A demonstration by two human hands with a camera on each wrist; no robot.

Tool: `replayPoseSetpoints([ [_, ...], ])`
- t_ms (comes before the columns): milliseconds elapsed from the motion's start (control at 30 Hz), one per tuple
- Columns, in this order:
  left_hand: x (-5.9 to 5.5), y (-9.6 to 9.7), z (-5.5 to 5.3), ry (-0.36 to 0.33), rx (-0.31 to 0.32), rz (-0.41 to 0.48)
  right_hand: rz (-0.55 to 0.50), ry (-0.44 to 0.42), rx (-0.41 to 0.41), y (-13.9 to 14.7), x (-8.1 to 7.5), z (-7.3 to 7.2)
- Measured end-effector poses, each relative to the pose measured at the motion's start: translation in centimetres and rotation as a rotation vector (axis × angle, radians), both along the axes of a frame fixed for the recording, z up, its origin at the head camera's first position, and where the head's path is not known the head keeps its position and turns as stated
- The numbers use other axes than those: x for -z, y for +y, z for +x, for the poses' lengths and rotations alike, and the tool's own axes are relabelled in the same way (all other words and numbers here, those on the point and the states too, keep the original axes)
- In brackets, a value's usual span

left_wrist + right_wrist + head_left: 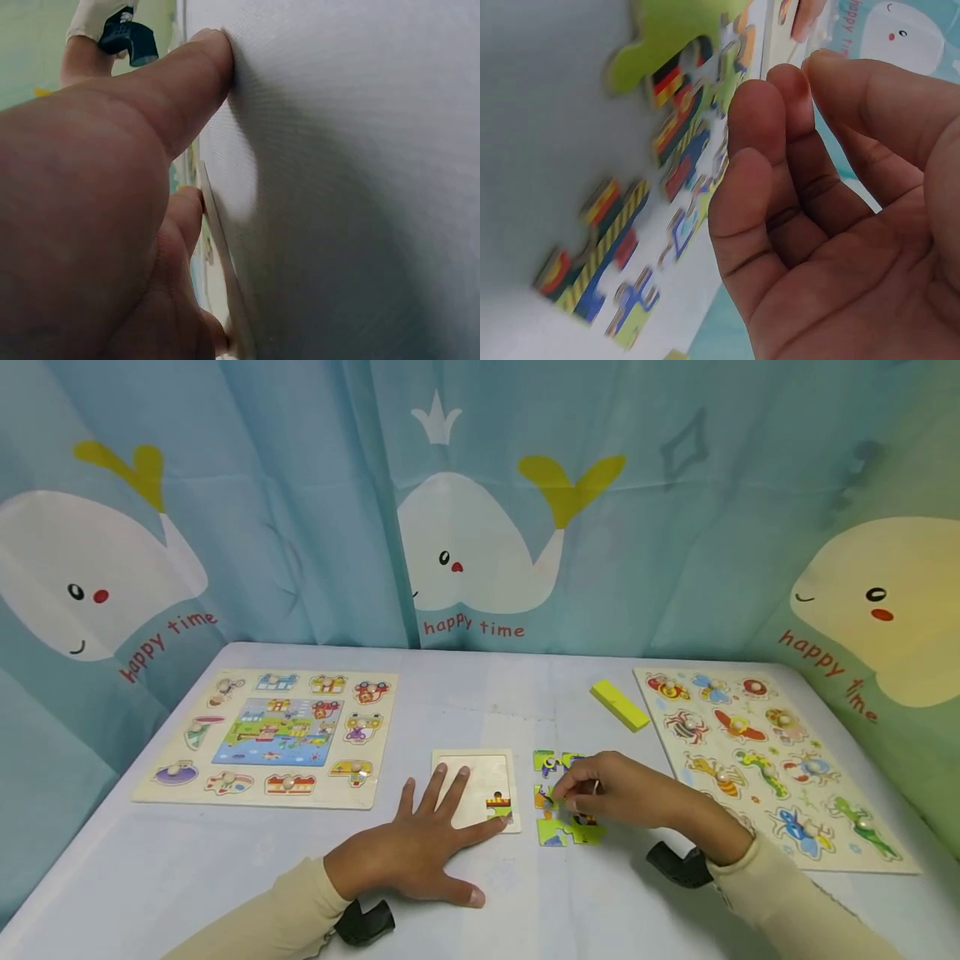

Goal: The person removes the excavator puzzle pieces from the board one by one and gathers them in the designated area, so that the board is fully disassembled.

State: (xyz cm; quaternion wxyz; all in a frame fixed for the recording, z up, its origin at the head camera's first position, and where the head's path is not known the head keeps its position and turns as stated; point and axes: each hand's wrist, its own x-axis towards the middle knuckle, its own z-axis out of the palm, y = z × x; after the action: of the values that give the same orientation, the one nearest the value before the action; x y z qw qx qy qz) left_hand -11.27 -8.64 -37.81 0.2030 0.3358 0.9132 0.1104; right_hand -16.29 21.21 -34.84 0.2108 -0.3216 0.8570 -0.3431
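A small puzzle board [468, 777] with a pale frame lies in front of me, a picture piece [498, 803] in its lower right corner. My left hand [423, 852] is spread flat, its fingers reaching over the board and the index fingertip on the corner piece. The left thumb [199, 75] rests on the table beside the board. To the right lie several loose jigsaw pieces [555, 833], green with vehicle parts. Over them my right hand [618, 789] is bent, thumb and index tips close together; I cannot tell whether a piece is between them.
A wooden knob puzzle [273, 731] with vehicle and toy shapes lies at the left. An insect knob puzzle [757, 752] is at the right. Behind the loose pieces lies a yellow block [619, 706]. A whale-print curtain [480, 543] hangs behind the table.
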Motion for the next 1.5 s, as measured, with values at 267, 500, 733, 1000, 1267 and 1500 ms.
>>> replayPoseSetpoints([
  [267, -0.4, 0.2, 0.2, 0.06, 0.049, -0.069, -0.024, 0.003, -0.005, -1.7, 0.4, -0.3],
  [500, -1.3, 0.6, 0.3, 0.057, 0.066, -0.098, -0.072, 0.015, -0.068, -3.5, 0.4, -0.5],
  [733, -1.4, 1.1, 0.0, 0.03, 0.075, -0.058, -0.098, -0.017, -0.081, -5.0, 0.9, -0.8],
  [1000, -1.3, 1.4, -0.2, -0.02, 0.064, -0.044, -0.102, -0.026, -0.086, -6.3, 0.8, -0.4],
  [1267, -1.0, 1.7, -0.2, -0.005, 0.068, -0.061, -0.119, -0.012, -0.05, -6.6, 1.2, -0.4],
  [1500, -0.9, 1.8, -0.2, 0.0, 0.076, -0.067, -0.113, -0.018, -0.017, -6.5, 1.4, -0.3],
])
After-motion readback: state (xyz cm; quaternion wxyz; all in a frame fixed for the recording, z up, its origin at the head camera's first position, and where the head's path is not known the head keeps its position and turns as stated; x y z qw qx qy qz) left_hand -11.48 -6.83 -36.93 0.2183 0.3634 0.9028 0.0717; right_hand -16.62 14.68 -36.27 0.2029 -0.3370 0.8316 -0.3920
